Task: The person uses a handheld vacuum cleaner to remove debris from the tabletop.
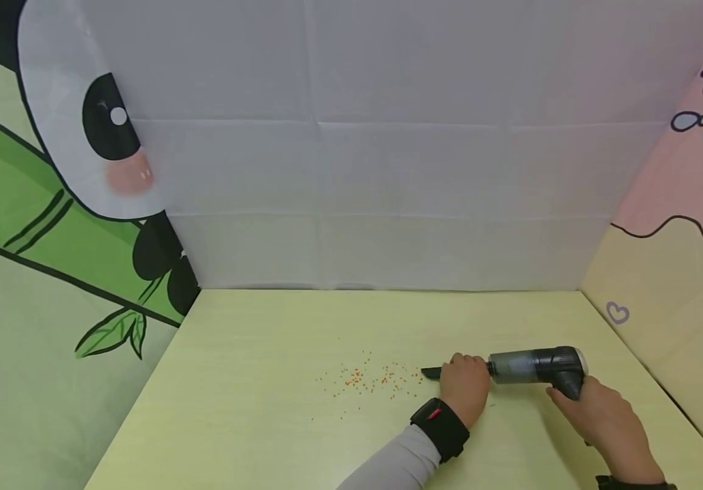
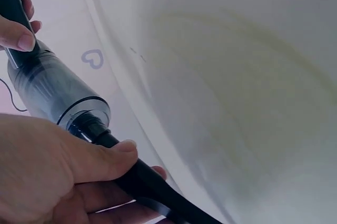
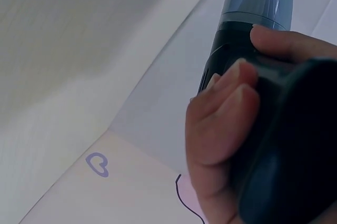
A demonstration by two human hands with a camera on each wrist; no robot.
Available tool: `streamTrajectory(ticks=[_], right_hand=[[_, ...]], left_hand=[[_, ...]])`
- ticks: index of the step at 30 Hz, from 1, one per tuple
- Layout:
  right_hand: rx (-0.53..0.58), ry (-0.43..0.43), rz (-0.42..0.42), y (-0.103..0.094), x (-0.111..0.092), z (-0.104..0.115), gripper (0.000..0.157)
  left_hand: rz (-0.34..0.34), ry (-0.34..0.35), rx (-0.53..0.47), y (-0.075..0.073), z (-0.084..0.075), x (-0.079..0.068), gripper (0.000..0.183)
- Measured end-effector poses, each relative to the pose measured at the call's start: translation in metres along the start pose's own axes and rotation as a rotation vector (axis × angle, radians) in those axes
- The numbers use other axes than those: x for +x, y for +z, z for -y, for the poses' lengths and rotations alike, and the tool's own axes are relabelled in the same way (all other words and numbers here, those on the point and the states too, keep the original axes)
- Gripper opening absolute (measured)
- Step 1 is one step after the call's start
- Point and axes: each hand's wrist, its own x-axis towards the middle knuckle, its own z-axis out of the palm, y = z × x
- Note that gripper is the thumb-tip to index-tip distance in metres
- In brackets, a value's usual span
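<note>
A handheld vacuum cleaner (image 1: pixel 513 367) with a clear dust cup and black body lies level over the right of the table. My right hand (image 1: pixel 608 418) grips its black handle, fingers wrapped round it in the right wrist view. Around the narrow black nozzle (image 2: pixel 152 187) my left hand (image 1: pixel 466 389) curls, thumb on top and fingers underneath. The nozzle's tip points left, right at the edge of a scatter of small orange crumbs (image 1: pixel 356 378). In the head view the left hand hides the middle of the nozzle.
The pale yellow table (image 1: pixel 235 435) meets a white back panel (image 1: pixel 388 170). A panel with a panda and bamboo print (image 1: pixel 82 204) stands at the left, and a pink and cream panel (image 1: pixel 682 286) bounds the right side.
</note>
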Motion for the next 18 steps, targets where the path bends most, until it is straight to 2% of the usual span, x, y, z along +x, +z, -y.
streamTrajectory(ticks=[7,18], right_hand=[[-0.007,0.001,0.021,-0.001,-0.003,0.000,0.056],[0.007,0.008,0.052,-0.001,-0.010,0.002,0.058]], left_hand=[[0.038,0.015,0.030,-0.005,-0.002,-0.004,0.017],[0.000,0.017,0.069,-0.014,0.003,-0.020,0.022]])
